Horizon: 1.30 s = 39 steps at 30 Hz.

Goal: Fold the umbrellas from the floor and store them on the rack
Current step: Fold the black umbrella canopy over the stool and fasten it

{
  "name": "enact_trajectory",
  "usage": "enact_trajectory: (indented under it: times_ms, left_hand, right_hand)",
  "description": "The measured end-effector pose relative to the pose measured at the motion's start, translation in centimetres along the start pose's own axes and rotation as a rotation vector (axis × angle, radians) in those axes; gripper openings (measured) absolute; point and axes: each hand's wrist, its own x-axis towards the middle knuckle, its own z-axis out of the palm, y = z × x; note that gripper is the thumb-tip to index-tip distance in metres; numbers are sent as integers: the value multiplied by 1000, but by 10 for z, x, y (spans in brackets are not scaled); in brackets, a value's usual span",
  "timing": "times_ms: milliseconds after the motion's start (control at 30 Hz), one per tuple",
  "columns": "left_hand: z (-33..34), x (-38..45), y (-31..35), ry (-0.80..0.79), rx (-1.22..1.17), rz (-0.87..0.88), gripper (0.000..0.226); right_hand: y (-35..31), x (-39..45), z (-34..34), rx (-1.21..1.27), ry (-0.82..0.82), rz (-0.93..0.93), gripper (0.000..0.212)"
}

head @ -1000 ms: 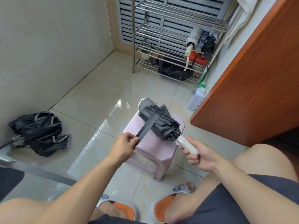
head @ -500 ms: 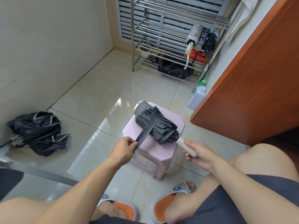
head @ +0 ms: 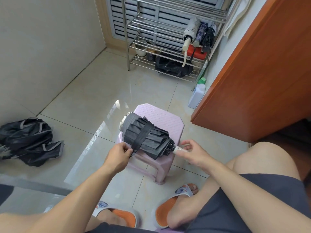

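- While I sit with my knees apart over the pink stool [head: 165, 121], the folded black umbrella [head: 148, 137] lies across its top, cap end toward the stool's far left corner and handle jutting past the near right edge.
- My left hand [head: 118, 156] pinches the end of the umbrella's closing strap [head: 142, 137] between thumb and fingers [head: 128, 151]; the strap runs taut over the middle of the pleated canopy, down toward the stool's near left edge.
- My right hand [head: 191, 153] holds the white handle [head: 179, 149] loosely, thumb under it and the other fingers half curled above it.
- A second black umbrella with grey trim [head: 29, 140] lies crumpled and unfolded on the floor [head: 94, 91] by the left wall, well apart from the stool.
- Against the far wall stands the metal rack [head: 170, 31]; three folded umbrellas [head: 199, 33] lean side by side at the right end of one of its shelves, handles toward me, above a red box [head: 198, 51].
- On the rack's lower shelf sits a black bag [head: 173, 67], with a few small pots at that shelf's left end.
- A white bottle with a green cap [head: 197, 95] stands on the floor between the rack's right leg and the orange-brown cabinet [head: 262, 73].
- My feet in orange-soled slippers [head: 165, 210] rest on the floor on the near side of the stool.
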Motion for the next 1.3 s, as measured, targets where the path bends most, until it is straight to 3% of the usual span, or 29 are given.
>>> enact_trajectory:
  times_ms: [100,200,300,400,533,667,800,900,1133,1233,1300]
  left_hand:
    - [3,0,-5,-13,33,-3,21]
    - [3,-1,-4,-20,33,7,22]
    - [3,-5,0,-14,-11,9,27]
    - [-1,-8,8,15,-155,10,33]
    - [-4,-10,25,-20,-373,11,30]
    - [3,-11,33,-78,-353,0,26]
    - [7,-8,25,-99,-249,-14,27]
    - [4,-6,26,-74,-247,-8,28]
    - [4,-2,40,-46,-390,55,21]
    - [4,-4,43,-53,-416,32,20]
    - [5,-3,43,-71,-482,24,18]
  right_hand:
    - [9,0,6,-509,91,-272,48]
    - [13,-3,14,-647,247,-404,38]
    - [11,-2,14,-347,232,-198,24]
    - [2,-3,8,-29,48,-42,5]
    - [-6,-8,-2,540,-325,248,21]
    - [2,-12,-5,592,-513,320,33]
    - [2,-14,3,328,-338,199,18]
    - [-3,-12,-1,348,-203,189,14]
    - [-1,-10,-2,441,-269,238,32]
    - [-5,-10,0,112,-170,145,30]
    - [-8,-10,6,-157,60,-24,19]
